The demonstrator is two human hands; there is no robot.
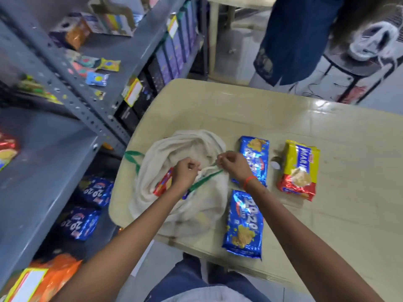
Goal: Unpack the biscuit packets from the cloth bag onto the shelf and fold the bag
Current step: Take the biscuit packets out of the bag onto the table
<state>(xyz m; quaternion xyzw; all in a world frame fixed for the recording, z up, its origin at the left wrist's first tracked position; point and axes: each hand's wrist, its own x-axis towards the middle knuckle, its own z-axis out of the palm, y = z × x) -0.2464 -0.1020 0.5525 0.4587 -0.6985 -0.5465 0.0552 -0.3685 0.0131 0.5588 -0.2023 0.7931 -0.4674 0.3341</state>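
A crumpled cream cloth bag [165,153] with green handles lies on the beige table [327,149] near its left edge. My left hand [186,172] and my right hand [232,165] both pinch the bag's rim at its mouth, close together. A red and blue biscuit packet [162,184] shows inside the bag under my left wrist. Two blue 20-20 packets lie on the table: one [256,158] behind my right wrist, one [244,225] nearer me. A yellow and red Marie packet [299,171] lies further right.
A grey metal shelf rack [65,149] stands at the left with blue packets [82,223] on a lower level, an orange pack [50,277] near me and snack sachets higher up. A small round object [276,164] sits by the Marie packet. Another person's legs [294,40] stand beyond the table.
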